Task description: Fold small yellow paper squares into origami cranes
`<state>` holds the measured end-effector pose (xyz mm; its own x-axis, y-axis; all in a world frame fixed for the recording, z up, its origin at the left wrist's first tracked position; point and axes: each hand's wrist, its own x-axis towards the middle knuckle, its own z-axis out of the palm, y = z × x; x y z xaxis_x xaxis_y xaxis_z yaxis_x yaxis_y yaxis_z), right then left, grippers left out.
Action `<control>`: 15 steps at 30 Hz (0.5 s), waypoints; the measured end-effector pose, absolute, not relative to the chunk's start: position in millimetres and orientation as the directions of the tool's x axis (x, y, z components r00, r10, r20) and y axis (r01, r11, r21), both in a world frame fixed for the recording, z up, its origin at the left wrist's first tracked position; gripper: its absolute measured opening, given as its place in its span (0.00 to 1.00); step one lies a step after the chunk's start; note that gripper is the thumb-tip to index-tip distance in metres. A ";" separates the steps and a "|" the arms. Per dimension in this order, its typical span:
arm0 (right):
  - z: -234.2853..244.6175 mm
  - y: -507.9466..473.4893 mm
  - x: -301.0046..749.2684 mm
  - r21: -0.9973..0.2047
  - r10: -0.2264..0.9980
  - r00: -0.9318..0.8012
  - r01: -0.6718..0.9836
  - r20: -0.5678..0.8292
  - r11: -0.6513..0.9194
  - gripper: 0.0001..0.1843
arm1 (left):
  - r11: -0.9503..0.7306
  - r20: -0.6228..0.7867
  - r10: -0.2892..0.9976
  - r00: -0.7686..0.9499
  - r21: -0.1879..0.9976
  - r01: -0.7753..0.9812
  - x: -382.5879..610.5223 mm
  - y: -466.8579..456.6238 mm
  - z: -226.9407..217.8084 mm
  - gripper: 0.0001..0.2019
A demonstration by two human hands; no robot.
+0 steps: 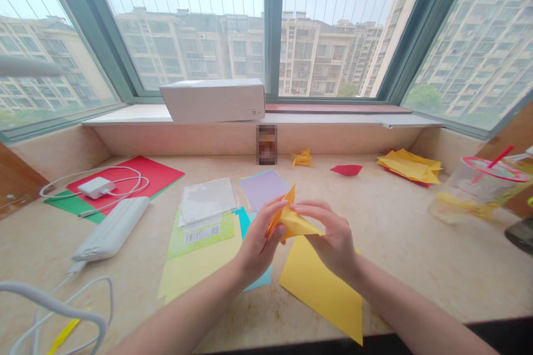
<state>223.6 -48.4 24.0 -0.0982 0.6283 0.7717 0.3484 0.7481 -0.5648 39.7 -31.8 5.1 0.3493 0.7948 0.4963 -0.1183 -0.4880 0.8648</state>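
Observation:
A folded yellow-orange paper piece with pointed flaps is held up above the counter between both hands. My left hand is closed around its left side, with the thumb at the front. On the right side, my right hand pinches a flap, fingers over the top and thumb below. One sharp point rises between the hands. Beneath them lies a flat yellow paper sheet. Blue paper shows partly behind my left wrist, and a lilac sheet lies just beyond.
Farther back are a small folded yellow figure, a red folded piece and stacked yellow papers. A lidded plastic cup stands right. Left are a white power strip, cables and red paper. A white box rests on the sill.

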 end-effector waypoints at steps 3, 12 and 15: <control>21.2 -47.0 224.7 -0.412 0.547 -0.205 0.461 0.812 0.786 0.18 | -0.504 0.536 0.767 0.353 0.843 -0.186 41.1 -33.7 5.0 0.17; 25.9 -49.8 219.3 -0.601 0.665 -0.091 0.350 0.742 0.718 0.08 | -0.470 0.463 0.805 0.371 0.879 -0.077 41.5 -35.8 4.1 0.21; 24.4 -49.1 216.4 -0.748 0.774 -0.005 0.256 0.633 0.613 0.06 | -0.428 0.421 0.815 0.398 0.901 -0.076 43.2 -34.2 5.4 0.24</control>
